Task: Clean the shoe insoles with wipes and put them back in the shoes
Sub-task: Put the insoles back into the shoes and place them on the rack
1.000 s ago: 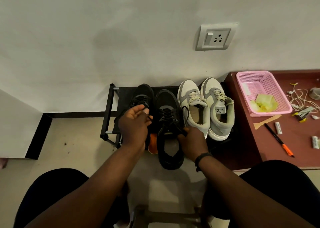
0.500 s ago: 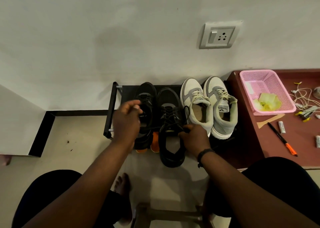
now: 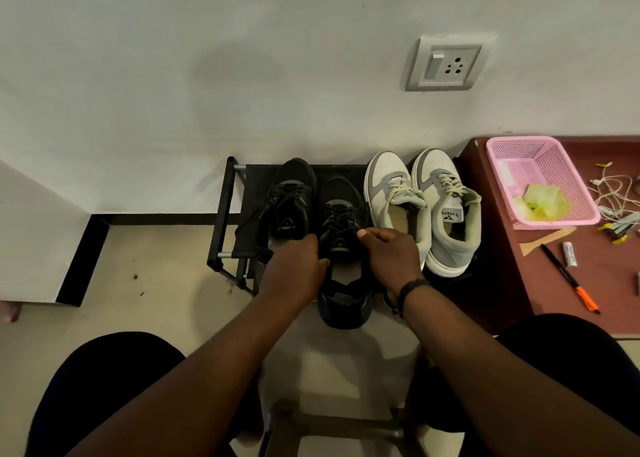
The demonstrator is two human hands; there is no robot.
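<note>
Two black shoes stand on a black rack. The left black shoe sits fully on it. The right black shoe juts off the near edge, and a greyish insole shows in its opening. My left hand is between the two, thumb on the right shoe's collar, curled fingers by the left shoe's heel. My right hand grips the right shoe's other side at the tongue. A white-and-grey pair stands to the right.
A maroon table at the right carries a pink basket with a crumpled yellow-green wipe, cables, a pen and small items. A wall socket is above. A stool frame lies between my knees.
My left hand set the left black shoe back on the rack and shifted right to the other black shoe. My right hand kept hold of that shoe.
</note>
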